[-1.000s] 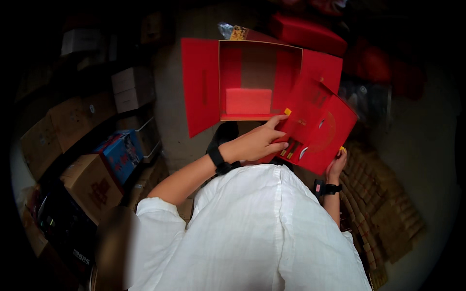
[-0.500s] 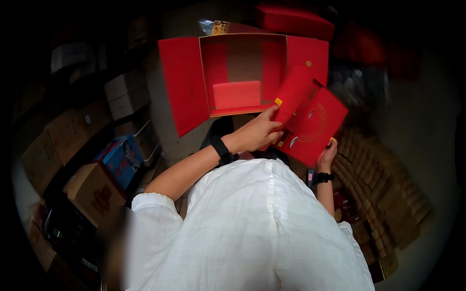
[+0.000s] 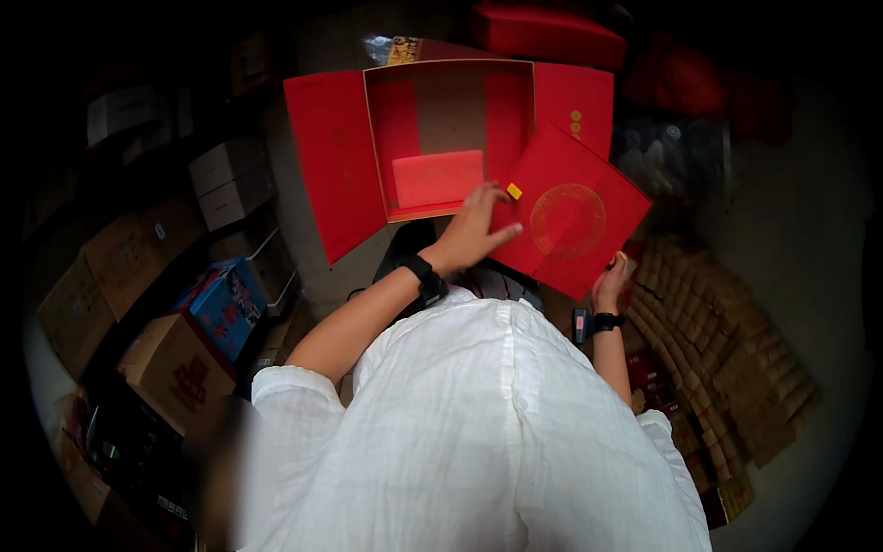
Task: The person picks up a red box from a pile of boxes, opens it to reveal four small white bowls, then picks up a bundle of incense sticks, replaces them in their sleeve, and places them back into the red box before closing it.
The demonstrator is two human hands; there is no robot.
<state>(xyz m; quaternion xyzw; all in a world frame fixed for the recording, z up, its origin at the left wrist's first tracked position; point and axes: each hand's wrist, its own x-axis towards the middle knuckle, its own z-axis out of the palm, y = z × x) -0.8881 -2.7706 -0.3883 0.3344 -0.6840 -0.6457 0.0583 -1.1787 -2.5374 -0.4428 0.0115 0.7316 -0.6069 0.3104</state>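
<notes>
Centrally, red square card [image 3: 570, 213] between hands, left hand [image 3: 474, 230] spread flat on it, right hand [image 3: 612, 283] pinching its lower corner

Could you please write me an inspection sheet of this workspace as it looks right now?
Surface: pale floor, mostly covered.
Job's things: open red box with side flaps spread and a red insert inside; flat red square piece with a round gold emblem.
Clutter: cardboard cartons, blue box, brown stacked packs, more red boxes.
Hands: left hand on the square piece's left edge; right hand at its lower corner.
Cables: nothing seen.
Surroundings: dim storage area.
</notes>
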